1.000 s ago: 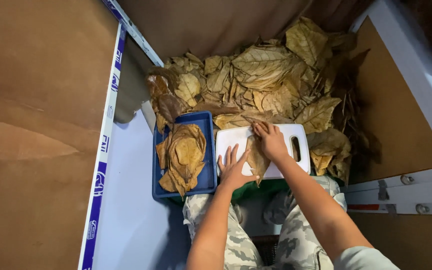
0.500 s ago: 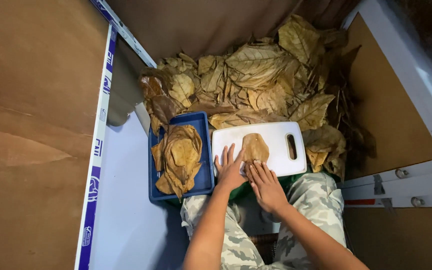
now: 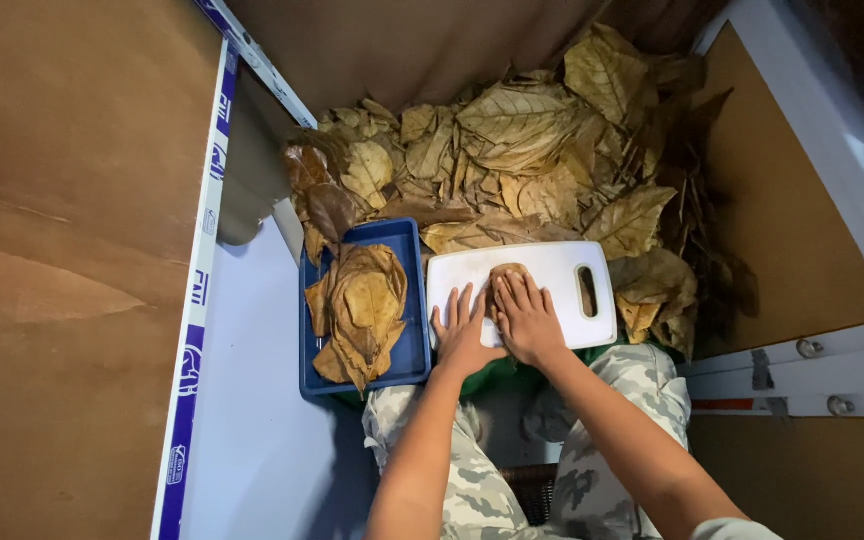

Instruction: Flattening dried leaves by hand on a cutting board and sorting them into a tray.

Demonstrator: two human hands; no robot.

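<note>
A white cutting board (image 3: 562, 272) with a handle slot lies across my lap. On it rests a small dry brown leaf (image 3: 505, 273). My right hand (image 3: 524, 318) lies flat on that leaf, fingers together, covering most of it. My left hand (image 3: 462, 330) lies flat on the board beside it, fingers spread, its edge touching the leaf. Left of the board sits a blue tray (image 3: 408, 348) holding a stack of flattened dry leaves (image 3: 360, 312).
A big heap of dry brown leaves (image 3: 522, 160) fills the space beyond the board and tray. Brown board panels with white and blue edging stand at left (image 3: 72, 270) and right (image 3: 782, 230). My camouflage trousers (image 3: 632, 390) are below the board.
My right hand laid a leaf on the board, drew back toward me, then came forward and now presses flat on it. My left hand stayed on the board's near-left part.
</note>
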